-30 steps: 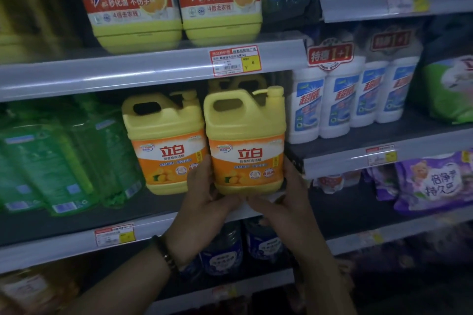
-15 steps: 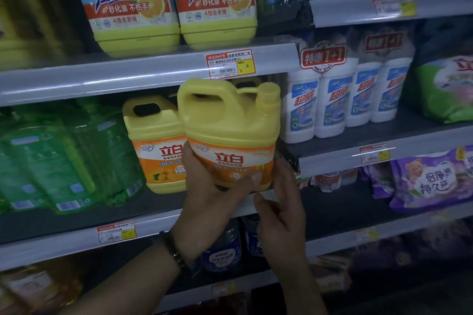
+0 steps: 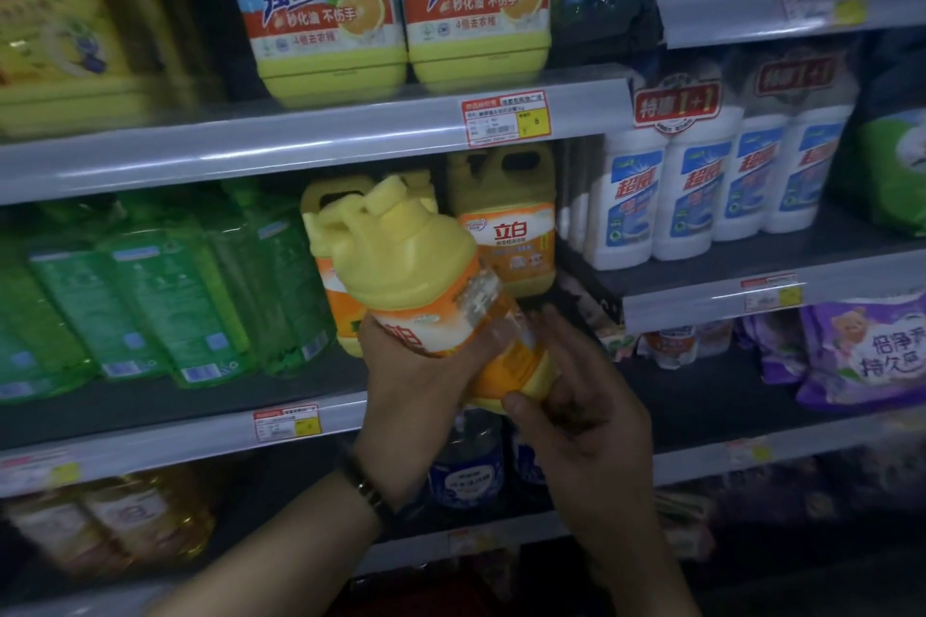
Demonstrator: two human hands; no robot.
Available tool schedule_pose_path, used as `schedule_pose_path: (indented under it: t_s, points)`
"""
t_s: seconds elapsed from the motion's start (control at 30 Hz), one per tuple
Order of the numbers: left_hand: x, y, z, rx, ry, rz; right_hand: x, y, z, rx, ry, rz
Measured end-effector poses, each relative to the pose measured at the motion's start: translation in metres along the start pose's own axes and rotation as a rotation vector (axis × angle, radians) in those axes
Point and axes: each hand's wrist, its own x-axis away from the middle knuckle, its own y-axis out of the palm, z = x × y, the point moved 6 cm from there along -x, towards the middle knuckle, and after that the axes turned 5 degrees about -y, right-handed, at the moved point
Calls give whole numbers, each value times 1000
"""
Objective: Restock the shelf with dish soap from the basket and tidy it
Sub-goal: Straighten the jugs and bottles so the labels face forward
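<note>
The left hand (image 3: pixel 416 396) grips the dish soap jug (image 3: pixel 421 286) low down, with its fingers curled round the orange label. The right hand (image 3: pixel 576 416) is just beside it and cups the bottom of the jug: its thumb (image 3: pixel 518 402) presses on the yellow base and its fingers curl up on the far side, though they look blurry. The jug is in the air in front of the shelf (image 3: pixel 150 436), not standing on it. It is tipped over, with its yellow top and handle pointing up and away from the hands and its base down by the right thumb. A dark wristband (image 3: pixel 368 491) sits on the left wrist. Just behind the left hand a second yellow jug (image 3: pixel 345 311) stands on the shelf, mostly hidden. Above the right hand a third yellow jug (image 3: pixel 511 236) stands further back, upright, with its label facing out. Out past the left hand are green soap packs (image 3: pixel 150 306) leaning in a row. Out past the right hand are white bottles (image 3: pixel 701 195) with blue labels, and lower down a purple bag (image 3: pixel 862 356). High above both hands stand two big bottles (image 3: pixel 325 5) with blue labels and orange pictures, and a red and yellow price tag (image 3: pixel 506 118) is stuck on the shelf edge under them. Below the hands are dark blue bottles (image 3: pixel 466 461)
</note>
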Motion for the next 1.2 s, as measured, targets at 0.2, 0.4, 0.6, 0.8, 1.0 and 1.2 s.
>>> schedule_pose_path:
  t_s: [0.2, 0.4, 0.6, 0.8, 1.0, 1.2]
  points:
    - [4, -16, -12, -18, -182, -72, -3, 1, 28, -70, 188, -14]
    - [6, -16, -11, 67, -263, -318, 0, 24, 33, -275, 329, -244]
    - [4, -6, 6, -15, -219, -272, -10, 20, 29, -33, 179, -45]
    - [-12, 5, 12, -54, -179, -182, -8, 20, 27, 266, 120, 9]
    - [-28, 3, 6, -98, -135, -133, -21, -8, 35, 454, 142, -109]
    - [-47, 15, 1, -146, -83, -244, -32, -7, 41, 507, 135, 36]
